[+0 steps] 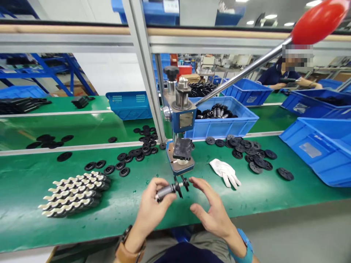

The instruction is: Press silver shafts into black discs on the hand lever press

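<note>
Plainly, the part [165, 191] is up off the counter [131, 223], in front of the press [185, 120], with its length lying roughly sideways between the two hands. The left hand [152, 201] grips its grey barrel between thumb and fingers; the right hand [212, 212] holds nothing, thumb and fingers spread apart, its fingertips just beside the black disc [185, 183] at the far end. Whether they touch that disc cannot be told. The part looks stiff and fairly dense for its bulk, perhaps metal, so it should sit steadily in a pinch, though the smooth, round barrel could roll or slip in bare fingers. The barrel seems the sound place to hold; the thin discs look like plastic and might chip or bend if squeezed at the rim, and the slim shaft between them gives little to grasp. Much of the barrel's near end is covered by the left hand, and the discs show nearly edge-on, so their faces are hard to read. A black block [182, 149] hides the press's lower workings, and the red knob [319, 21] is cut off at the top.
</note>
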Demonstrator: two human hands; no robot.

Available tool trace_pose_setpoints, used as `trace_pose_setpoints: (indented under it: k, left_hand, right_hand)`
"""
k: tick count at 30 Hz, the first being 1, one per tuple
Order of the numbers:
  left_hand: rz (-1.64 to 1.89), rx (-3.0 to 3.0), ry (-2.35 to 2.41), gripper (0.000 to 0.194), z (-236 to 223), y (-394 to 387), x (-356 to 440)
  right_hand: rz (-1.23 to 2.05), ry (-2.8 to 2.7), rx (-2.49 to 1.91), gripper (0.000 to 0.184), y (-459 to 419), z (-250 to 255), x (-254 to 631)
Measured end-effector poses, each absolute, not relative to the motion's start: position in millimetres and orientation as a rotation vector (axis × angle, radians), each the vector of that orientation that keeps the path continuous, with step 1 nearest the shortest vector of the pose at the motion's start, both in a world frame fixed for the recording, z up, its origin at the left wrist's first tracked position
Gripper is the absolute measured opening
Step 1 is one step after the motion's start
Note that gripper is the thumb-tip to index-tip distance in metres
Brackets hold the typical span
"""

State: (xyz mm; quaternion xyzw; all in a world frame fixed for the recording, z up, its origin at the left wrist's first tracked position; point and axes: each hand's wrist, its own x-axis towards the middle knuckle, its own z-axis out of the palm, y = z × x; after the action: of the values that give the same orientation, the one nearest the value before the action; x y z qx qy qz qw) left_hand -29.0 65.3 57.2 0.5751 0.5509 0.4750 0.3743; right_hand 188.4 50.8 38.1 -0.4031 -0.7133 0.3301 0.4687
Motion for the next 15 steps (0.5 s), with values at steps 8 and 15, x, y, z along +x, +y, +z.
trace_pose_setpoints:
  k: [8,15]
  left_hand:
    - [1.281,1.911,1.516,0.019,128.8,176.8,-12.4]
    - [1.286,1.949,1.426,0.020,123.5,218.9,3.3]
  right_hand:
    - [0.574,-1.596,-1.007,0.041,86.7,66.1,202.4]
    - [0.366,-1.357,-0.861,0.040,120.0,134.3,215.9]
